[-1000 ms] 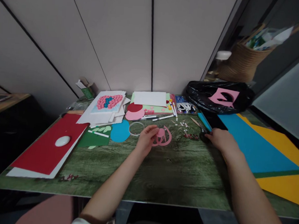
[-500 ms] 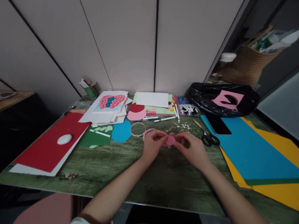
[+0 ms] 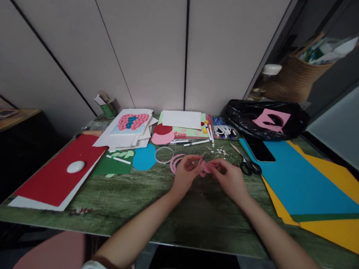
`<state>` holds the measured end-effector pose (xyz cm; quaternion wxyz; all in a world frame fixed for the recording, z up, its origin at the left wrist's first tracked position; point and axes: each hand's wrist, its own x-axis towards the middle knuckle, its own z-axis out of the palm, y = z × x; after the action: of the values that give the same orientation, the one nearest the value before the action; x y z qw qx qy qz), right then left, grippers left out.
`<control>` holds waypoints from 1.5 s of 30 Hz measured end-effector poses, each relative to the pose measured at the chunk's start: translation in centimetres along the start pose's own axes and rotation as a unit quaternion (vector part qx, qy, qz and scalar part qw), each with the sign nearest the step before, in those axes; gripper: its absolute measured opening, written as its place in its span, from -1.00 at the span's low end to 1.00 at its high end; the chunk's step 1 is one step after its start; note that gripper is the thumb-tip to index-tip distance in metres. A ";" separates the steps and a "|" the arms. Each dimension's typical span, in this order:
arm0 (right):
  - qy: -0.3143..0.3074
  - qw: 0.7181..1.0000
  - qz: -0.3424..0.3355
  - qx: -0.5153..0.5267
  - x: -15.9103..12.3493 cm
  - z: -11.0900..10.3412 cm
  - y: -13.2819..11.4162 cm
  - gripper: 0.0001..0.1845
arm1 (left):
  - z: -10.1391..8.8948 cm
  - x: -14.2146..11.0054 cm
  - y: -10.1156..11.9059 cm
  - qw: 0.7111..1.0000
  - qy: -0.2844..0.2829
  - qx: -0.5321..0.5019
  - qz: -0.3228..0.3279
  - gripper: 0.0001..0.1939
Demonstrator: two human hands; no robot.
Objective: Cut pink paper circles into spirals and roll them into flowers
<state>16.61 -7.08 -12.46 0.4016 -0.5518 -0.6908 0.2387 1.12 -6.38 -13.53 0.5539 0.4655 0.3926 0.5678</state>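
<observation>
We pinch a pink paper piece [image 3: 208, 168] between nearly closed left hand [image 3: 186, 174] and right hand [image 3: 230, 178], well in from the table's [image 3: 125, 206] front edge, seemingly shaping it, the next move calling for light, steady pressure.

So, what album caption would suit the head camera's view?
Left hand and right hand pinch a small pink paper piece over a green wood-grain table, black-handled scissors nearby.

1. Scissors [image 3: 249, 162] are lying on the table [image 3: 125, 206].
2. Left of them, paper [image 3: 202, 171] is sitting between the left hand [image 3: 185, 174] and right hand [image 3: 230, 179].
3. Behind the scissors, a bag [image 3: 244, 122] is resting.
4. Right of them, sheets [image 3: 305, 184] are lying.
</observation>
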 end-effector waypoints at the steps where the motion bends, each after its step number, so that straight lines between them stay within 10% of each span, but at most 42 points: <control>1: 0.002 1.000 0.001 0.001 0.0 0.0 0.0 -0.81 | 0.1 0.0 -0.2 1.000 -0.002 -0.015 -0.009 -0.63; 21: -0.039 0.999 -0.034 -0.014 0.2 1.1 1.4 -0.77 | -0.3 0.0 -0.8 0.967 -0.010 -0.194 -0.166 -0.54; 30: 0.026 0.981 -0.145 -0.125 -0.4 1.4 0.5 -0.75 | -0.6 0.2 -1.1 0.948 0.044 -0.231 -0.216 -0.56; 37: -0.061 0.955 -0.257 -0.132 -1.0 2.6 0.1 -0.47 | -0.8 0.4 -0.9 0.934 0.071 -0.256 -0.239 -0.74; 45: -0.004 0.989 -0.142 -0.035 -0.4 2.2 1.7 -0.58 | -0.6 0.5 0.9 0.934 0.006 -0.258 -0.246 -0.85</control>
<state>15.79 -6.75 -15.19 0.4087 -0.4610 -0.7718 0.1572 0.36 -5.96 -12.79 0.7748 0.1922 0.3385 0.4982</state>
